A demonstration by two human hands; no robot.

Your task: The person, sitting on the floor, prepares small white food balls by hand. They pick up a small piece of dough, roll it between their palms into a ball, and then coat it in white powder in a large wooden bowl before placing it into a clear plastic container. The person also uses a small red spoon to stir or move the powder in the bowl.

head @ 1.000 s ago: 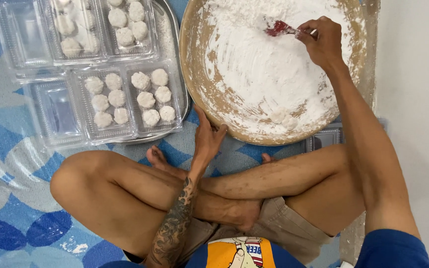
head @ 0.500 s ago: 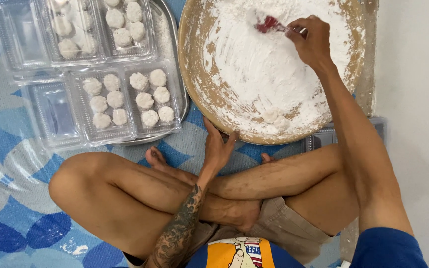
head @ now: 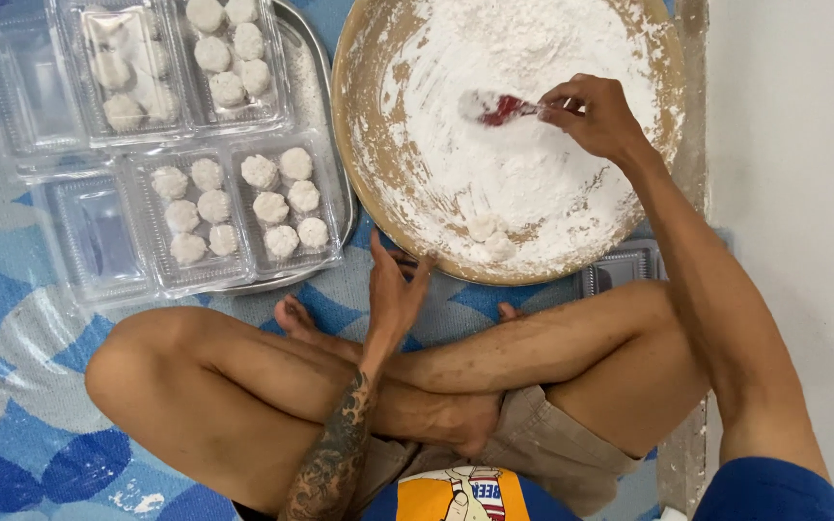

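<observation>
A wide round wooden tray point(head: 364, 154) full of white flour lies on the floor ahead of me. My right hand point(head: 596, 116) holds a red spoon point(head: 499, 109) dusted with flour and reaches over the flour's middle. Two small flour-coated balls point(head: 487, 236) rest near the tray's near rim. My left hand point(head: 393, 289) hangs just below that rim with fingers spread, holding nothing and touching or almost touching the edge.
Clear plastic boxes point(head: 234, 203) filled with white balls sit on a metal tray point(head: 325, 101) to the left; an unfilled box point(head: 98, 236) is beside them. Another plastic lid point(head: 620, 270) pokes out under the wooden tray. My crossed legs point(head: 272, 386) lie below. A white wall point(head: 793, 193) stands right.
The view has drawn closer. My right hand moved the spoon from the tray's far side toward its middle. My left hand shifted slightly right along the near rim.
</observation>
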